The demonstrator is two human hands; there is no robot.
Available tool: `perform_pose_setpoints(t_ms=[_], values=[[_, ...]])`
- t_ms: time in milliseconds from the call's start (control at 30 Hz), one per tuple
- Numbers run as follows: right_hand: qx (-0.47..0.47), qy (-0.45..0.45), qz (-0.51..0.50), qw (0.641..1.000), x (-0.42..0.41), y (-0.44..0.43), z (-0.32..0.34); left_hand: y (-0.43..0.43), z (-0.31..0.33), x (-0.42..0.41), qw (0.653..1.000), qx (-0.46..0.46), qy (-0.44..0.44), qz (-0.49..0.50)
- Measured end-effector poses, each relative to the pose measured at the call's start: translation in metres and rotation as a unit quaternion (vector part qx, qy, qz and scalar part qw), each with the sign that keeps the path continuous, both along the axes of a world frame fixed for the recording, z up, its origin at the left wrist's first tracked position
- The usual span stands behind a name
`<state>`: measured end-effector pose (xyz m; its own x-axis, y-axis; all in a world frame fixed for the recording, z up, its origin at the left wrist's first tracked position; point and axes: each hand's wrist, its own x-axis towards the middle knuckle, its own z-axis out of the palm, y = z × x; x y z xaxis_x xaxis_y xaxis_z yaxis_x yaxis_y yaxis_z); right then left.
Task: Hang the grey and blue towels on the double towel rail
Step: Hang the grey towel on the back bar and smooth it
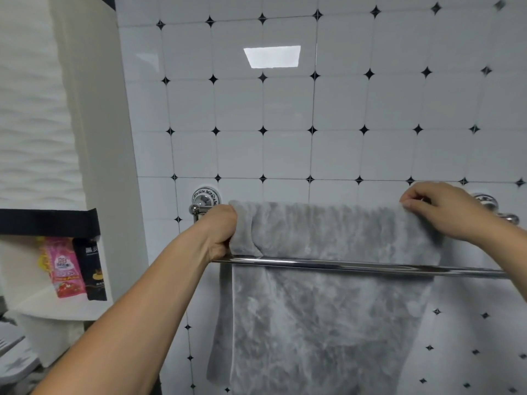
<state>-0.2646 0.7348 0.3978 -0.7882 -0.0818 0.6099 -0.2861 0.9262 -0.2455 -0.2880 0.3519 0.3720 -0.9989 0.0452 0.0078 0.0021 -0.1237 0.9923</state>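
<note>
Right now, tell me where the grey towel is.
In the head view the grey towel is draped over the back bar of the double towel rail, hanging behind the front bar, with the left hand and right hand gripping its top corners.
</note>
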Motion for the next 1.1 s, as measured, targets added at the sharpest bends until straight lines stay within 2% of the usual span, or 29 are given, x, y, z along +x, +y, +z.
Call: perform_pose_setpoints(t_ms=[167,267,433,567,767,1000,1100], values=[[0.025,0.004,-0.033,0.999,-0.003,0.003,0.002,-0.001,0.011,0.001,0.992,-0.049,0.017,0.113],[0.012,0.014,-0.052,0.998,-0.002,0.016,0.004,-0.014,0.016,0.002,0.985,-0.085,0.021,0.148],[0.007,0.016,-0.035,0.999,-0.004,0.012,-0.001,-0.017,0.017,0.01,0.98,-0.111,0.056,0.158],[-0.087,0.007,0.01,0.996,0.007,0.016,-0.001,-0.018,0.014,0.015,0.983,-0.115,0.07,0.127],[-0.065,-0.034,0.016,0.997,0.017,0.019,-0.001,-0.017,0.011,0.014,0.969,-0.143,0.111,0.165],[0.026,-0.048,-0.008,0.998,0.015,0.018,0.004,-0.026,0.018,0.004,0.964,-0.122,0.122,0.203],[0.002,-0.058,-0.014,0.998,0.021,0.03,0.007,-0.028,0.019,0.001,0.956,-0.142,0.136,0.219]])
